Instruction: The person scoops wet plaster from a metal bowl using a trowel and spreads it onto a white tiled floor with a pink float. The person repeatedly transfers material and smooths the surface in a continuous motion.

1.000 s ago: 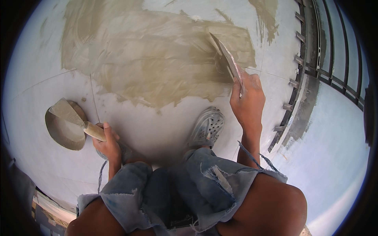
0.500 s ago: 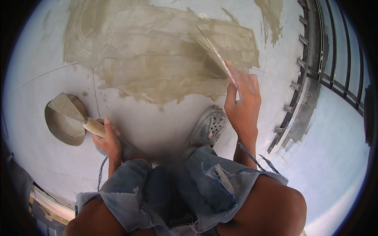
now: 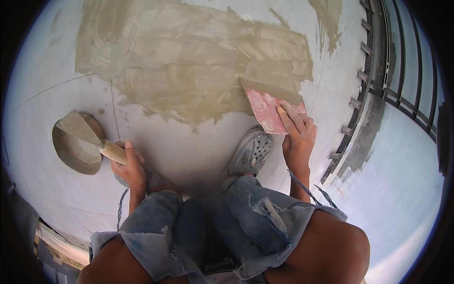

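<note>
My right hand [image 3: 299,135] grips a flat pink spreader [image 3: 270,111], its upper strip coated in greenish-beige paste. The tool lies tilted at the lower right edge of a broad patch of wet, streaky paste [image 3: 179,66] on the pale floor. My left hand [image 3: 130,165] is closed around the wooden handle of a putty knife [image 3: 80,127], whose metal blade is smeared with paste. That blade hangs over a round bowl [image 3: 66,155] with pale paste inside. The palm side of my right hand is hidden from view.
My grey clog [image 3: 252,150] stands just below the patch. To the right run a dark metal rail with short brackets [image 3: 346,130] and black bars [image 3: 418,80]. Beyond them is a pale blue surface [image 3: 392,189]. Thin joint lines cross the floor, and another paste smear [image 3: 327,21] lies at the upper right.
My right hand has turned the spreader from edge-on to nearly flat, showing its pink face, and has drawn it lower. My left hand, the putty knife and the bowl stay nearly the same.
</note>
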